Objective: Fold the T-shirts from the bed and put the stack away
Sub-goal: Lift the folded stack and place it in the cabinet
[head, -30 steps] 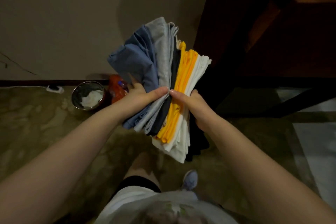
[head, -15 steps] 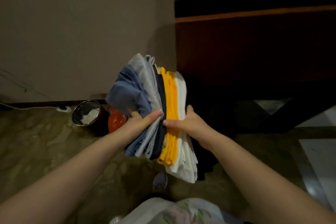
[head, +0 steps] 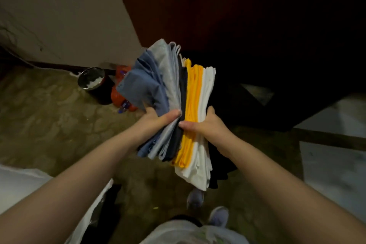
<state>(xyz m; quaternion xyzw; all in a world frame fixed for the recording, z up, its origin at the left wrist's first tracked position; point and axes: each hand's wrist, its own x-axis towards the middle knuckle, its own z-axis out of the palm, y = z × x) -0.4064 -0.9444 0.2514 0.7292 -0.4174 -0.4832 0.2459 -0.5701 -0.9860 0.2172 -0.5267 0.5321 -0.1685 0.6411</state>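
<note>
While the stack is held upright in the air, well above the floor, a round metal bin with something white in it stands far to the left of the fingers, at the foot of a pale wall. Just beside the bin lies an orange object, too blurred to name. The left hand grips the near edge of the stack of folded T-shirts. Its thumb is laid across the blue and grey layers, and its other fingers are curled behind the blue side, mostly hidden. Between the two sets of fingers the layers run blue, pale grey, dark navy, yellow, white and black, fanning out above the grip and hanging loose below it. The right hand pinches the same stack from the opposite side, thumb pressed over the yellow and white, the remaining fingers wrapped behind the black shirt. The two thumb tips lie near each other, not touching. Beyond the fingers rises dark wooden furniture. Below them, two pale shoes stand on the floor.
</note>
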